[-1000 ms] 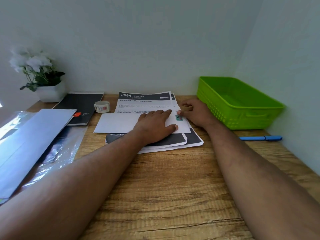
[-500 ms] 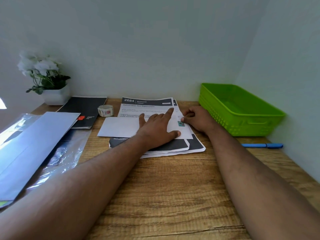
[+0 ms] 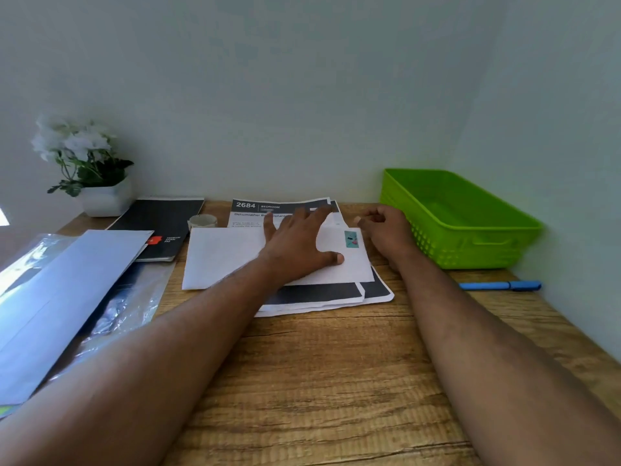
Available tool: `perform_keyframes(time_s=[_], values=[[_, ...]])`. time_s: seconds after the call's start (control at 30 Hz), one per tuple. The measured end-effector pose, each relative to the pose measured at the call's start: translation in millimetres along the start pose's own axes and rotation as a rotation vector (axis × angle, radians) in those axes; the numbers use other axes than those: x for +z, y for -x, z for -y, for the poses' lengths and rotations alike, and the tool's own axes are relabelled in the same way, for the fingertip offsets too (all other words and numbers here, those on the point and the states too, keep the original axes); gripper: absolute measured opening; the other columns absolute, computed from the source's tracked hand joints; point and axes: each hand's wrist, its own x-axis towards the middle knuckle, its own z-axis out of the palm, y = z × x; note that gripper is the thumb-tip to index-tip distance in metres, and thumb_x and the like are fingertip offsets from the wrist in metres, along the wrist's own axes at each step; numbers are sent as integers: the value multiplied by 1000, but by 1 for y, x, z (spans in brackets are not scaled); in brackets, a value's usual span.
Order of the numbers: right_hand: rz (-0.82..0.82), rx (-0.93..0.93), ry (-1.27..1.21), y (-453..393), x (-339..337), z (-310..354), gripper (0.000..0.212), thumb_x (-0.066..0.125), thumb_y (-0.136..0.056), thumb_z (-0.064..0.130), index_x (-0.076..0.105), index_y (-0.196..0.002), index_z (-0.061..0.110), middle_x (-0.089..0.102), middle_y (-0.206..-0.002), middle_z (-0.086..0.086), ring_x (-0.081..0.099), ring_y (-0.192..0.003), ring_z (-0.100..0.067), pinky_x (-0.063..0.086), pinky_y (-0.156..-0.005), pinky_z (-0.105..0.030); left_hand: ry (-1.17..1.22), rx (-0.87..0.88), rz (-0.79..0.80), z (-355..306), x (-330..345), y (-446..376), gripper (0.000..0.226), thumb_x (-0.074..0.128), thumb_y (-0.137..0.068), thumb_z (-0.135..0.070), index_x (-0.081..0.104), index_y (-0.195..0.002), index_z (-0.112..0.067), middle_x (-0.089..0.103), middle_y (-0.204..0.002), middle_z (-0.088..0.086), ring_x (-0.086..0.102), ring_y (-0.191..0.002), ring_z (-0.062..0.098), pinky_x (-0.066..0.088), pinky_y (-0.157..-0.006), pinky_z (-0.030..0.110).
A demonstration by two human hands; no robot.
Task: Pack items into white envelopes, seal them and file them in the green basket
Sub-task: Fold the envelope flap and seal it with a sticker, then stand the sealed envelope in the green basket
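1. Envelope first: the white envelope (image 3: pixel 232 253) lies flat on the stack of printed sheets (image 3: pixel 322 295), mid-table, its long axis running left to right, with a small teal stamp (image 3: pixel 350 238) near its far right corner.
2. Left hand (image 3: pixel 297 245) is spread flat across the envelope, fingers straight and reaching toward the far side, thumb laid along the near right part. It presses down and grips nothing.
3. Right hand (image 3: pixel 386 235) sits just right of the stamp, fingers curled in loosely. Its fingertips look close to the envelope's right edge, but I cannot tell whether they touch it or pinch anything.
4. Left hand and forearm cover the middle of the envelope, so any flap or seal is hidden, and which side faces up beyond the stamp is unclear.
5. Top sheet's header reads "2684 BEDROOM"; the smaller print below is partly covered and too blurred to read.
6. Green basket (image 3: pixel 463 230) stands at the far right, just beside the right hand, long axis angled near-right to far-left.
7. Blue pen (image 3: pixel 500 285) lies near the basket's near side, pointing left-right.
8. Leftward: roll of tape (image 3: pixel 202 222), black notepad (image 3: pixel 161 227), potted plant (image 3: pixel 90 169), and a large blue-white envelope (image 3: pixel 57 297) on clear plastic, cut off by the frame edge, all on the wooden table (image 3: pixel 319 381).
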Motion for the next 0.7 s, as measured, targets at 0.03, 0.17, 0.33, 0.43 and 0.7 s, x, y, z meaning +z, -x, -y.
perform_keyframes(time_s=[0.03,0.17,0.33,0.43,0.7], values=[[1,6,-89,1,-1,2,5,68,-85,16,68,-88,13,71,-92,-9,67,-87,-26,53,-75,-36,34,28,-89,-1,-4,1,75,64,-83,-54,27,-146,-39,40,-144,2,36,-137,24,6,-116,52],[24,142,-393,11,-8,22,27,55,-95,34,70,-89,12,74,-94,-13,67,-80,-25,49,-68,-34,138,139,-419,-6,-27,0,38,62,-91,-27,60,-128,-32,52,-113,-2,52,-108,17,22,-93,32],[108,162,-642,30,-18,59,19,46,-99,10,64,-96,15,69,-99,-16,63,-77,-24,53,-69,-36,225,187,-684,-23,-68,-8,26,62,-91,-18,71,-115,-24,49,-99,-7,53,-92,13,16,-82,25],[189,148,-884,38,-23,72,23,44,-96,2,63,-102,13,70,-99,-17,65,-85,-29,54,-75,-40,281,208,-760,-37,-94,-17,20,64,-91,-17,74,-107,-23,48,-96,-12,47,-85,6,17,-78,23],[315,-3,-1048,46,-37,95,31,56,-91,32,60,-121,24,68,-119,-1,61,-114,-20,45,-98,-43,735,116,-860,-88,-153,-56,13,71,-83,-16,75,-90,-26,63,-90,-7,59,-81,13,51,-81,43]])
